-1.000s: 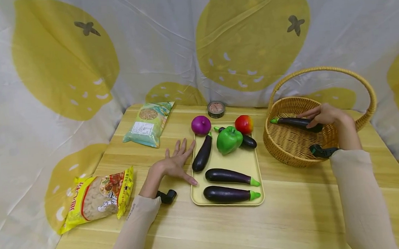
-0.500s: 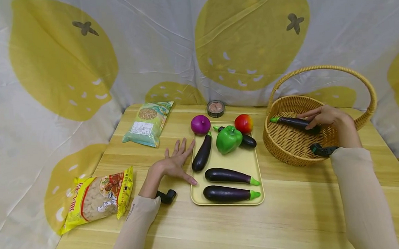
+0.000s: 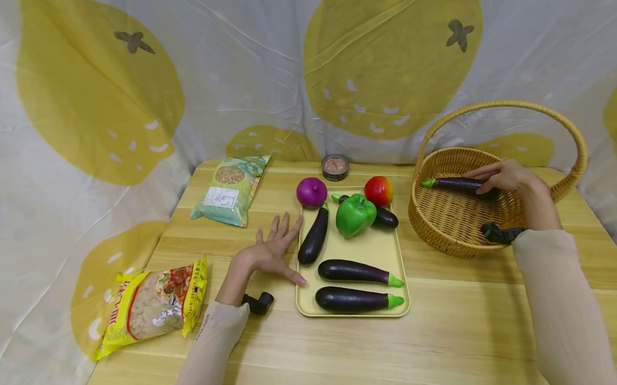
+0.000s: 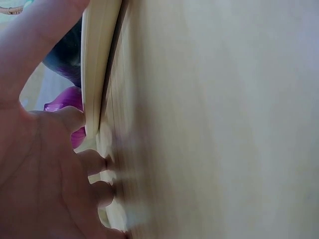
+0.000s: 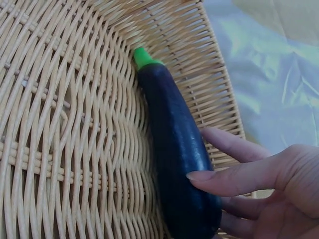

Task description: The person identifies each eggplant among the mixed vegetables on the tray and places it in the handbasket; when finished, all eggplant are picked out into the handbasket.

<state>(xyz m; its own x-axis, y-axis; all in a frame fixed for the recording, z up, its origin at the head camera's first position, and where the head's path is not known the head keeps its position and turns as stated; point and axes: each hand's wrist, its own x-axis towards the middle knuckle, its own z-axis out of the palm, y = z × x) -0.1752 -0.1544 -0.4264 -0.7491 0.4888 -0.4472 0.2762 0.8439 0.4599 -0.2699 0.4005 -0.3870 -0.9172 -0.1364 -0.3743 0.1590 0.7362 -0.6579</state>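
Observation:
My right hand [image 3: 512, 180] reaches into the wicker basket [image 3: 440, 239] and holds an eggplant [image 5: 172, 119] near its thick end. In the right wrist view the thumb lies on top and the other fingers run behind it. The eggplant rests against the woven wicker, its green stem pointing away from the hand. With fingers spread, my left hand [image 3: 267, 257] rests beside the pale yellow tray [image 3: 363, 245], thumb and index fingertip at its left rim. In the left wrist view the other fingertips come down on the wooden table. Closest to this hand lies another eggplant [image 3: 313, 237] on the tray.
The tray also bears two eggplants side by side [image 3: 351, 273], a green bell pepper [image 3: 355, 215] over a further eggplant, a purple onion [image 3: 311, 192] and a red fruit [image 3: 378, 191]. Behind stands a round tin [image 3: 335, 166]. Two bags, teal [image 3: 227, 191] and yellow [image 3: 154, 305], lie left.
The view shifts very slightly. Both hands stay where they were, the right one on the eggplant in the basket and the left one at the tray's edge.

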